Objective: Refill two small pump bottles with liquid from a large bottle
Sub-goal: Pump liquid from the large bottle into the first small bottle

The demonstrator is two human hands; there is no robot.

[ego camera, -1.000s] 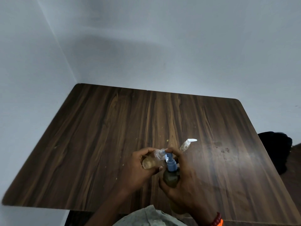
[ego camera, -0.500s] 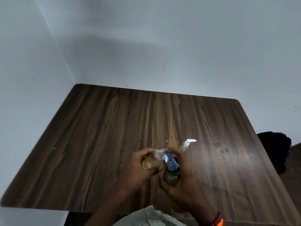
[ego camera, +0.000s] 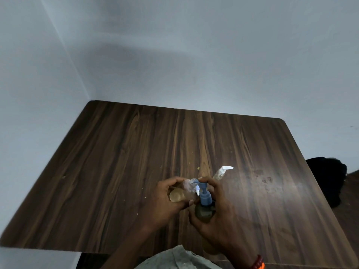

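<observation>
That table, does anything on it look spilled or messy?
Yes. The table has a dull smudged patch with dark spots right of the white-pump bottle, like dried drips, plus a few pale crumbs.

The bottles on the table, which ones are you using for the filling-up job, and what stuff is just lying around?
For the job:
- large bottle with blue pump, gripped by the right hand
- small clear bottle, held tilted in the left hand
- second small pump bottle, standing on the table

Just lying about:
- crumbs on the table
- dark object beside the table
</observation>
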